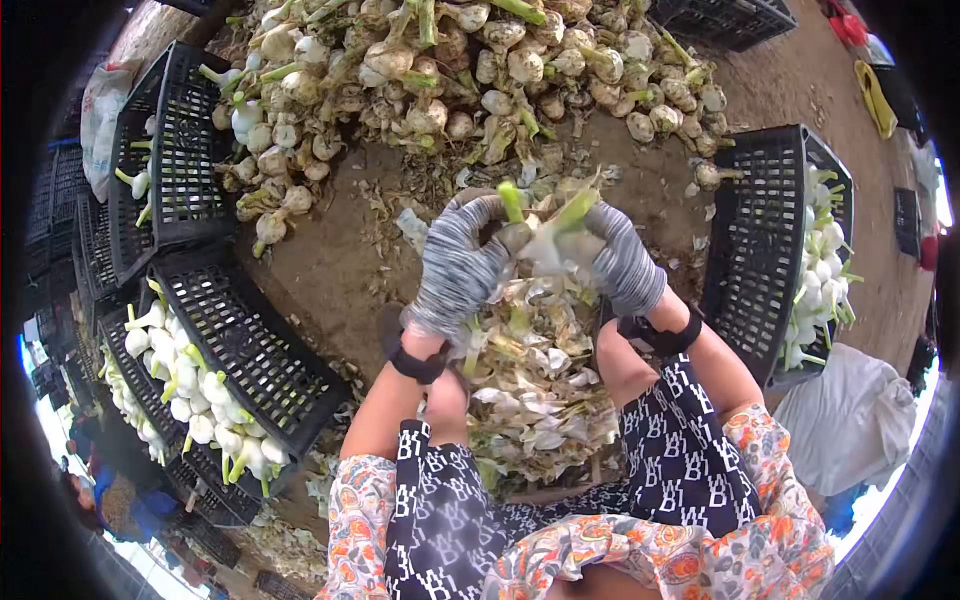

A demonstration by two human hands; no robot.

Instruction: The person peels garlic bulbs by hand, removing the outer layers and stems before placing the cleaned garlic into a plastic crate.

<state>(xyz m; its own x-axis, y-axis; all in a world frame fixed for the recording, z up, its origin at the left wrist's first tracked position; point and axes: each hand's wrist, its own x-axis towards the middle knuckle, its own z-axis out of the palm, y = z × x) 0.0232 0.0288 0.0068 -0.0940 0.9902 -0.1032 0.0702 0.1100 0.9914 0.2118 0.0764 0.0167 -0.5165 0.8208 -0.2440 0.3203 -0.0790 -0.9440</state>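
Note:
Both of my hands wear grey striped gloves and meet in front of me, above the ground. My left hand [460, 262] is closed on a garlic bulb [543, 252], whose white body is smeared by motion. A cut green stem [511, 202] sticks up beside the left fingers. My right hand [628, 262] is closed at the bulb's other side, pinching loose garlic skin [577, 210] that is pale green and dry at its tip. Parts of the bulb are hidden by the fingers. Below lies a heap of peeled garlic skins [540, 390] between my knees.
A large pile of unpeeled garlic [420, 70] lies ahead on the dirt floor. Black crates stand on both sides: one with white garlic [200, 400] at left, another crate [755, 250] at right. A white sack [850, 415] lies at the right.

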